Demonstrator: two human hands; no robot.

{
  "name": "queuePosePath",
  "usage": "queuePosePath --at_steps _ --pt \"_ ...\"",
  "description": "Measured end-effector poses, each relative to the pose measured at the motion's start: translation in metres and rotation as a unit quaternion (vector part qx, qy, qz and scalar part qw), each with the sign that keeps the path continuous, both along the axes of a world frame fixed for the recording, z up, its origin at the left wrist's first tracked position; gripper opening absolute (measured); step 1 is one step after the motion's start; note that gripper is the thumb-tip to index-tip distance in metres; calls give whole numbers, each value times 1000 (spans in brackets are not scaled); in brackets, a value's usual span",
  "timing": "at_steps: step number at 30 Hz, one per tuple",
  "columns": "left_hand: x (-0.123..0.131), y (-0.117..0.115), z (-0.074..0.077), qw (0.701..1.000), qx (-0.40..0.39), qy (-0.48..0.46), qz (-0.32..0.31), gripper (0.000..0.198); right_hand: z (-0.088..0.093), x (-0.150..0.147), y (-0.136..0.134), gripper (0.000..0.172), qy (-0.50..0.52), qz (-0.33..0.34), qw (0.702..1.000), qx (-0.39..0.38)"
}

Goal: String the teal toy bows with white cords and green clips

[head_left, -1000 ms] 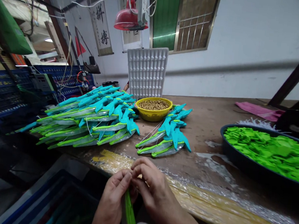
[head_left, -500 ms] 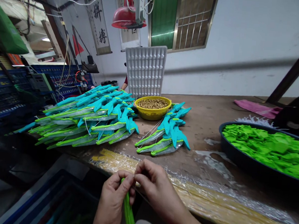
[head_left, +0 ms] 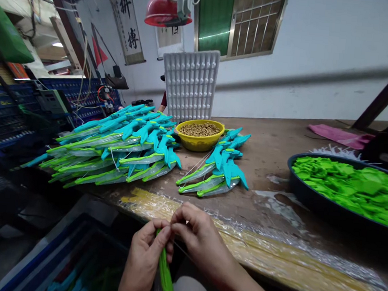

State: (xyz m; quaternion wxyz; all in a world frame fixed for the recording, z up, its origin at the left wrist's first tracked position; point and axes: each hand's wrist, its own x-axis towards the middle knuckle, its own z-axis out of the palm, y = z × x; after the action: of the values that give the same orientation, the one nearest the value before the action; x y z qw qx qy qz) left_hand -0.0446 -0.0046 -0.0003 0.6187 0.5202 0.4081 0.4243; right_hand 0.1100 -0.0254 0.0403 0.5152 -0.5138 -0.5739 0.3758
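Note:
My left hand (head_left: 145, 254) is closed round the upper end of a long bright green plastic piece (head_left: 166, 276), with clear film along its side, just off the table's front edge. Its thumb and index finger press at the tip. Right beside them, my right hand (head_left: 198, 234) pinches what looks like a thin string (head_left: 181, 248), a fine line of which runs below its fingers; the fingertips hide the rest. On the table ahead lie several turquoise and green bird-shaped toys (head_left: 224, 168) with clear film and strings.
A larger heap of the same toys (head_left: 122, 146) covers the left side. Behind stand a yellow bowl (head_left: 199, 143) of brass-coloured rings and a grey moulded tray (head_left: 189, 84). A dark basin (head_left: 298, 193) of green pieces is at right. A blue crate (head_left: 34, 263) sits below left.
The view has shifted slightly. Both hands stay together at the tip of the green piece; the string below the right hand shows more clearly now.

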Motion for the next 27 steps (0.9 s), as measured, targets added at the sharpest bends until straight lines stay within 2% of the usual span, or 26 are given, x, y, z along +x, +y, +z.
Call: queuePosePath --at_steps 3,8,12,15,17,19,21,23,27 --pt "-2 1 0 999 -10 -38 -6 34 -3 -1 4 14 84 23 994 -66" --pt "1 1 0 991 -67 -115 6 36 -10 -7 7 4 147 67 979 -126" --pt "2 0 0 982 -117 -146 19 36 -14 -13 2 8 161 68 977 -125" --pt "2 -2 2 980 -135 -146 27 34 -17 -15 -3 10 150 66 982 -96" --pt "1 -4 2 979 -143 -143 28 33 -21 -16 -6 12 95 57 993 -36" --pt "1 -5 2 980 -144 -138 27 32 -25 -16 -9 16 -17 27 998 61" --pt "1 -6 3 981 -136 -134 23 32 -27 -16 -11 19 -139 -6 979 151" --pt "2 -6 2 982 -130 -137 19 34 -28 -16 -13 22 -220 -20 953 207" --pt "1 -6 -1 981 -127 -146 8 37 -24 -16 -13 22 -306 -36 919 245"
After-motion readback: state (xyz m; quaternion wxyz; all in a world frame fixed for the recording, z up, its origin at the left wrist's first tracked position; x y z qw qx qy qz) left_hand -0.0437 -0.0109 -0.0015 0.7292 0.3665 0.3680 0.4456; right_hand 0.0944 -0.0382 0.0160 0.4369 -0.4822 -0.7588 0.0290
